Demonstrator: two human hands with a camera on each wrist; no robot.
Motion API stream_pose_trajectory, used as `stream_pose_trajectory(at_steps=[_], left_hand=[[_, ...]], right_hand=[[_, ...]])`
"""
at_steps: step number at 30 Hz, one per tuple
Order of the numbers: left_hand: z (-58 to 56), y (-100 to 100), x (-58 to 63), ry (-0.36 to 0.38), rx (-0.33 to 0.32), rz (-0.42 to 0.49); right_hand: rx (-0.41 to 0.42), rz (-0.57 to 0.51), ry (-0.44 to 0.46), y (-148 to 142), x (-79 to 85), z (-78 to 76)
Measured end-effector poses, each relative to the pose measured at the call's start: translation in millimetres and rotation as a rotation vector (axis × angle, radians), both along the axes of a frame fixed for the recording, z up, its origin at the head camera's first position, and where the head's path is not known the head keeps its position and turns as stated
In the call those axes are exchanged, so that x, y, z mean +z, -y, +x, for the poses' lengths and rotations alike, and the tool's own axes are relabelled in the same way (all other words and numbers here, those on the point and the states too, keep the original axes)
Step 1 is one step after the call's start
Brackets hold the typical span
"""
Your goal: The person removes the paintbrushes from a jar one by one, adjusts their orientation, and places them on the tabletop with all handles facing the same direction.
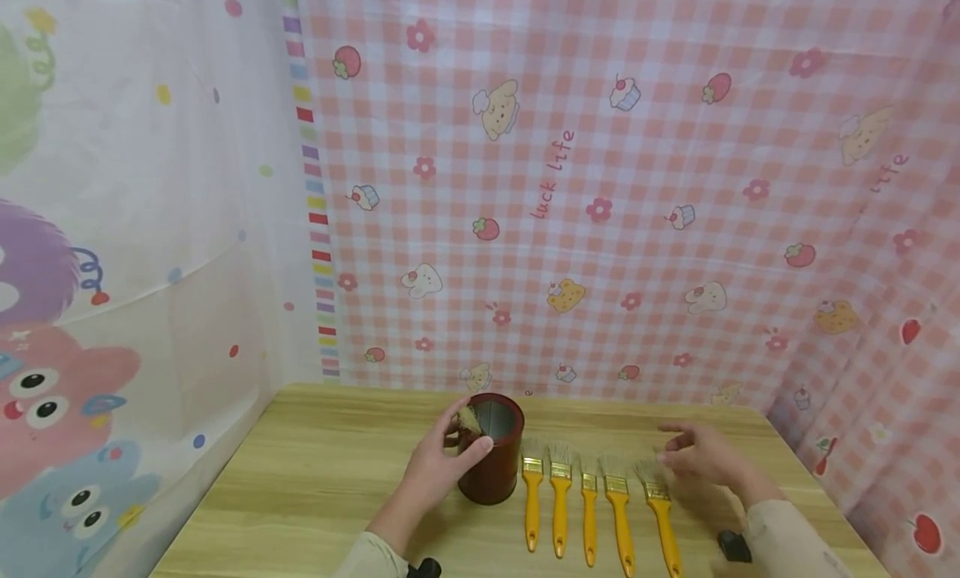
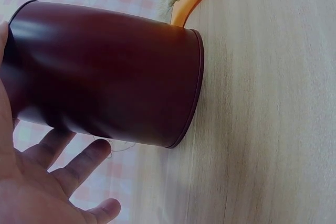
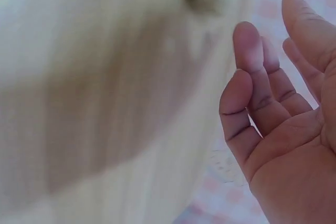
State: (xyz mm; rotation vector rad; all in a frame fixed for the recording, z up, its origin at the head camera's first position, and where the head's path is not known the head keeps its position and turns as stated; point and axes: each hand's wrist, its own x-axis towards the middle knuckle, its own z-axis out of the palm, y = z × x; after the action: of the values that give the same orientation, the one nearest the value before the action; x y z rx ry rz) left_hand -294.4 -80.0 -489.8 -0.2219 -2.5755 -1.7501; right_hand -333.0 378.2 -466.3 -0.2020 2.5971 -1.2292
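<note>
My left hand (image 1: 442,457) grips a dark red-brown cylindrical holder (image 1: 491,478) near its rim, thumb in front and fingers behind. In the left wrist view the holder's smooth side (image 2: 115,72) fills much of the picture, with fingers spread below it. A small beige patch (image 1: 469,419) shows at the rim between thumb and fingers. To the right, several flat paintbrushes with yellow handles lie in a row, bristles pointing away. My right hand (image 1: 701,453) hovers beside the bristles of the rightmost paintbrush (image 1: 660,511), holding nothing; its fingers are loosely bent in the right wrist view.
The wooden table (image 1: 300,478) has its back edge against a pink checked curtain (image 1: 570,253). A white patterned curtain (image 1: 187,228) hangs on the left. The leftmost paintbrush (image 1: 532,503) lies close beside the holder. Small black pieces (image 1: 733,546) show by both wrists.
</note>
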Motion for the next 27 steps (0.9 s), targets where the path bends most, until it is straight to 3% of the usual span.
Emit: stream_pose_trajectory(at_steps=[6, 13, 21, 27], left_hand=[[1.2, 0, -0.7, -0.001, 0.004, 0.000], [-1.7, 0, -1.2, 0.004, -0.008, -0.009], [-1.0, -1, 0.4, 0.006, -0.009, -0.008], [0.5, 0, 1.0, 0.007, -0.008, -0.011]], right_hand=[[-0.001, 0.042, -0.095, 31, 23.8, -6.9], [0.070, -0.029, -0.156, 99, 52.7, -21.5], [0.242, -0.052, -0.255, 187, 74.3, -27.2], [0.385, -0.012, -0.292, 234, 77.1, -22.5]])
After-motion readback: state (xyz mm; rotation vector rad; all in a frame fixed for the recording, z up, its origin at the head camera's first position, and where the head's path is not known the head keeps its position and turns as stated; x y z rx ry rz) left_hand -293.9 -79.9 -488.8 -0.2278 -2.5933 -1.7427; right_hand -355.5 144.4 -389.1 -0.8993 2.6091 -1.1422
